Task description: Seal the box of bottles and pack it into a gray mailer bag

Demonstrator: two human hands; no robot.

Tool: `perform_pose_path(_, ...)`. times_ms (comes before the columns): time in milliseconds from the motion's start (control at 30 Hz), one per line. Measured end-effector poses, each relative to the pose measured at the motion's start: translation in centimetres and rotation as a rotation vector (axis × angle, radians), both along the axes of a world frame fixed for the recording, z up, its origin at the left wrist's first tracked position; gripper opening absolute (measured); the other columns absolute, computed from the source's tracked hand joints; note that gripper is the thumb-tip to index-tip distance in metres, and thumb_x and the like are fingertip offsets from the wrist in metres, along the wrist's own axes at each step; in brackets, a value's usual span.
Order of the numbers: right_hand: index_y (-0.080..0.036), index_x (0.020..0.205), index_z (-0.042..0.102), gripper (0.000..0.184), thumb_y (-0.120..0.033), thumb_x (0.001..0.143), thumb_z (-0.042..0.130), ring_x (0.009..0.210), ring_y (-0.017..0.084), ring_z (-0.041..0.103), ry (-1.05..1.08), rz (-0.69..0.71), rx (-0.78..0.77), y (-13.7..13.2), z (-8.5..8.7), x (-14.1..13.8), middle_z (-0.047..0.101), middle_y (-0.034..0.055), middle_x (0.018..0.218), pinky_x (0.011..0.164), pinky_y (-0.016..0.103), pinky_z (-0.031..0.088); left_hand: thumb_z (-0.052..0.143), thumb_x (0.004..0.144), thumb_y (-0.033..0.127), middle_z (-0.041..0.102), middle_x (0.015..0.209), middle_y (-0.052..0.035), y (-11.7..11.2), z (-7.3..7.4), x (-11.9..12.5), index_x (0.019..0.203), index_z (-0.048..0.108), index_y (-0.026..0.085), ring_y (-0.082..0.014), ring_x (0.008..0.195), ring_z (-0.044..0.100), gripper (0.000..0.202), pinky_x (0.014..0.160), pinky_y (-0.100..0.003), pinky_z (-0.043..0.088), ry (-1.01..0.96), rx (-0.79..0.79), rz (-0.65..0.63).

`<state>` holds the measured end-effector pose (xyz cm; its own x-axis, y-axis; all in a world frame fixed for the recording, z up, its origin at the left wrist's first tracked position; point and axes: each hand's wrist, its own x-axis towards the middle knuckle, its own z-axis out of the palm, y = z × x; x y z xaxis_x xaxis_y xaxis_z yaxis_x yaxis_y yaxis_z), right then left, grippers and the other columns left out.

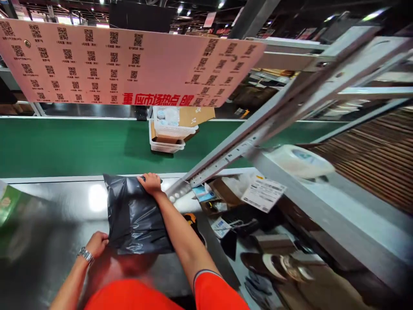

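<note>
A dark grey plastic mailing bag lies on the shiny metal worktop in front of me. My left hand, with a watch on the wrist, pinches the bag's left edge near its lower corner. At the far right corner of the bag, my right hand has its fingers curled over the top edge, and the forearm runs along the bag's right side. What the bag contains is hidden.
Beyond the worktop runs a green conveyor belt carrying stacked white baskets. A pink board of codes hangs above. Rightward stand a slanted metal post, a cluttered shelf with a paper label, and tape rolls.
</note>
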<state>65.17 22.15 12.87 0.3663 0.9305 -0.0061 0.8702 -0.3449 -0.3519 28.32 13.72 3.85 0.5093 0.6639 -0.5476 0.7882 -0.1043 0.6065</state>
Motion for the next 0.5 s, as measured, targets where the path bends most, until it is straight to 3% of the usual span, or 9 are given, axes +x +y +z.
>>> perform_pose_path(67,-0.015,0.128,0.077,0.046,-0.051,0.108,0.057,0.136,0.035,0.056,0.049,-0.02,0.031,-2.0,-0.1,-0.6,0.073,0.0209,0.138,0.124,0.052,0.03,0.052,0.083,0.036,0.047,0.06,0.0024,-1.5,0.1,-1.0,0.061,0.052,0.024,-0.0213,0.075,0.059,0.024,0.082,-0.035,0.051,-0.031,-0.019,0.002)
perform_pose_path(133,-0.018,0.132,0.075,0.042,-0.048,0.104,0.064,0.14,0.034,0.057,0.099,-0.004,0.062,-4.5,-0.4,-0.6,0.072,0.0177,0.144,0.126,0.05,0.031,0.05,0.084,0.04,0.06,0.067,-0.0013,-3.0,0.2,-2.0,0.067,0.059,0.023,-0.0242,0.082,0.064,0.025,0.084,-0.038,0.055,-0.069,-0.029,0.005)
perform_pose_path(200,-0.021,0.141,0.07,0.051,-0.049,0.098,0.069,0.146,0.031,0.055,0.24,-0.038,0.166,-8.3,-0.9,0.0,0.067,0.0139,0.154,0.127,0.046,0.035,0.049,0.086,0.045,0.077,0.088,-0.0081,-4.8,0.0,-3.1,0.084,0.071,0.021,-0.0284,0.098,0.072,0.033,0.096,-0.041,0.058,-0.164,-0.039,0.034)
perform_pose_path(267,-0.02,0.146,0.066,0.064,-0.055,0.092,0.069,0.148,0.03,0.056,0.521,-0.224,0.383,-13.8,-2.1,0.8,0.064,0.0145,0.159,0.125,0.044,0.041,0.053,0.083,0.05,0.082,0.123,-0.0147,-6.7,-0.7,-4.1,0.112,0.075,0.02,-0.0316,0.12,0.074,0.048,0.112,-0.043,0.056,-0.308,-0.067,0.145)
perform_pose_path(333,-0.013,0.148,0.062,0.08,-0.071,0.094,0.052,0.146,0.037,0.059,0.631,-0.498,0.5,-20.5,-4.0,0.9,0.064,0.0225,0.155,0.12,0.051,0.047,0.062,0.074,0.05,0.073,0.148,-0.0189,-8.7,-1.8,-4.7,0.134,0.07,0.02,-0.0347,0.135,0.071,0.068,0.121,-0.046,0.052,-0.396,-0.093,0.284)
perform_pose_path(400,-0.014,0.144,0.062,0.091,-0.082,0.09,0.032,0.137,0.042,0.065,0.695,-0.773,0.557,-27.3,-6.2,-0.5,0.068,0.0258,0.143,0.111,0.061,0.053,0.07,0.067,0.049,0.066,0.157,-0.0219,-10.5,-2.9,-4.4,0.144,0.066,0.018,-0.0377,0.142,0.067,0.083,0.124,-0.048,0.051,-0.368,-0.072,0.315)
perform_pose_path(433,-0.02,0.137,0.065,0.094,-0.086,0.087,0.021,0.125,0.044,0.072,0.735,-0.85,0.554,-30.3,-7.4,-1.8,0.074,0.0233,0.129,0.101,0.067,0.057,0.073,0.065,0.049,0.066,0.157,-0.023,-11.1,-3.3,-3.9,0.144,0.065,0.016,-0.0388,0.143,0.066,0.086,0.125,-0.049,0.05,-0.335,-0.04,0.285)
perform_pose_path(500,-0.03,0.101,0.07,0.09,-0.097,0.072,0.018,0.084,0.045,0.078,0.86,-0.917,0.493,-34.4,-9.4,-5.4,0.073,0.0143,0.084,0.074,0.073,0.06,0.077,0.066,0.047,0.069,0.153,-0.0226,-11.7,-3.8,-2.3,0.14,0.069,0.015,-0.0385,0.144,0.065,0.081,0.126,-0.048,0.049,-0.271,0.042,0.206)
